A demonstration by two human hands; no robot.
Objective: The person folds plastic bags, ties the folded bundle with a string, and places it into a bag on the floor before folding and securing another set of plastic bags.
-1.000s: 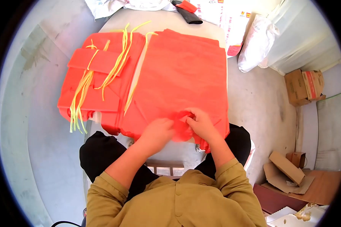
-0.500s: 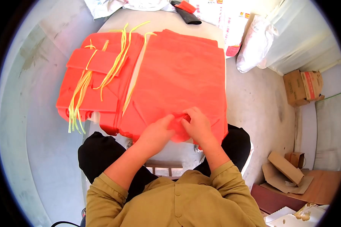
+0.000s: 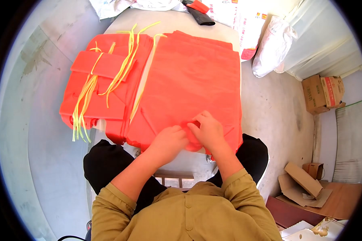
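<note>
A flat stack of thin red plastic bags (image 3: 193, 76) lies in front of me on the table. At its near edge, my left hand (image 3: 171, 142) is closed, its fingers bunched on the thin red material of the top bag. My right hand (image 3: 208, 130) is just beside it, thumb and fingers pinching a gathered, crumpled part of the same edge. Exactly how the film sits between the fingers is partly hidden. To the left is a second pile of red bags (image 3: 96, 90), with a folded bundle on top and yellow strips (image 3: 88, 88) tied and draped over it.
The pale tabletop (image 3: 149, 18) shows behind the stacks. White sacks (image 3: 157, 4) and a black-and-red item (image 3: 200, 15) are at the far edge. A white wrapped bundle (image 3: 273, 46) stands right. Cardboard boxes (image 3: 314, 92) and flattened cardboard (image 3: 303, 184) are further right.
My left hand has turned slightly and its fingers have curled in more. The gathered red edge between my hands has shifted and looks more bunched. The stacks stay put.
</note>
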